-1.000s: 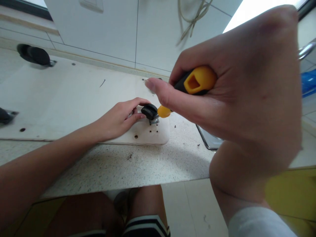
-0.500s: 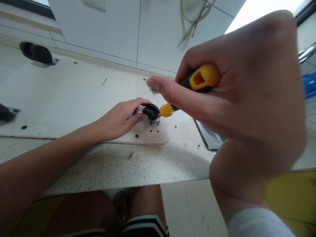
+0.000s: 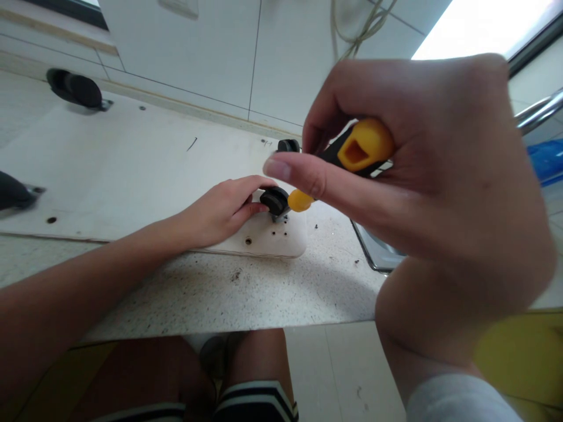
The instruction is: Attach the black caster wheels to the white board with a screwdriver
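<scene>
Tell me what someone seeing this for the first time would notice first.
Probably the right hand, looming large at the right of the view, gripping a yellow-and-black screwdriver. Next comes the left hand near the middle, fingers and thumb on a black caster at the right end of a white board. Another caster stands out at the upper left.

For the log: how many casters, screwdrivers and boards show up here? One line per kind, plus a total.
Black casters: 4 (one cut off by the left edge, one partly hidden by the right hand)
Yellow-and-black screwdriver: 1
White board: 1
Total: 6
</scene>
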{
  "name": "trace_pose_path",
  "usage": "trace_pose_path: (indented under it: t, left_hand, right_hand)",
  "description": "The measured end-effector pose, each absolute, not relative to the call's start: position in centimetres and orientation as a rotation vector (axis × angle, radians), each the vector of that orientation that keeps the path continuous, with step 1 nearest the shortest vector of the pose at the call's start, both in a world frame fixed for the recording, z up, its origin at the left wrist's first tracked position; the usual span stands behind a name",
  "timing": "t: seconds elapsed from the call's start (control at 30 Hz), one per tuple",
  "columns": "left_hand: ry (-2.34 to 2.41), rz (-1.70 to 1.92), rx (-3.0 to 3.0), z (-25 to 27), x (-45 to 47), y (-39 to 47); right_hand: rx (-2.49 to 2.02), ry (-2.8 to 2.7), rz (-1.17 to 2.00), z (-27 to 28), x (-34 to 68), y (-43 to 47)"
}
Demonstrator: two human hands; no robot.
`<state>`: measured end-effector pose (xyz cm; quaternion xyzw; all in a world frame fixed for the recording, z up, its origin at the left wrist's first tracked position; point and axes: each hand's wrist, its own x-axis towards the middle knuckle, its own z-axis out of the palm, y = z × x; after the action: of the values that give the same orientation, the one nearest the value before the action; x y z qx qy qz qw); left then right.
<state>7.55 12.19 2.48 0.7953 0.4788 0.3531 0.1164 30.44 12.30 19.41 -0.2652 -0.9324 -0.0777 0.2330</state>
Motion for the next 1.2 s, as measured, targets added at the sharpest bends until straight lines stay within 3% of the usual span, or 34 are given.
trace_pose_path:
  t: [0.13, 0.3, 0.47, 0.6, 0.73, 0.87, 1.0, 1.2]
  left_hand:
    - [1.372, 1.034, 2.305, 2.6, 7.6, 12.1]
    - [1.39, 1.03, 2.322, 2.5, 7.5, 12.1]
    - [1.394, 1.023, 2.32, 2.4, 7.5, 12.2]
    - [1.384, 1.008, 2.311, 2.4, 7.6, 12.2]
    - [1.401, 1.016, 2.292, 2.4, 7.7, 12.1]
    - [1.42, 1.0, 2.295, 2.5, 7.7, 12.0]
    - [1.428, 0.995, 2.285, 2.5, 7.7, 12.0]
    - [1.404, 1.005, 2.297, 2.4, 7.7, 12.1]
  right_hand:
    - [-0.56, -2.661, 0.065, 20.0, 31.3, 12.3]
    - [-0.677, -2.561, -0.245, 19.6, 31.4, 12.4]
    - [-0.659, -2.658, -0.046, 19.4, 31.5, 12.5]
    - [-0.825, -2.588, -0.285, 19.4, 31.8, 12.1]
    - [-0.702, -2.68, -0.087, 19.5, 32.1, 11.9]
    - [-0.825, -2.586, -0.329, 19.6, 32.3, 12.2]
    - [-0.662, -2.693, -0.128, 19.6, 32.6, 12.7]
    - [-0.804, -2.599, -0.35, 19.6, 32.4, 12.5]
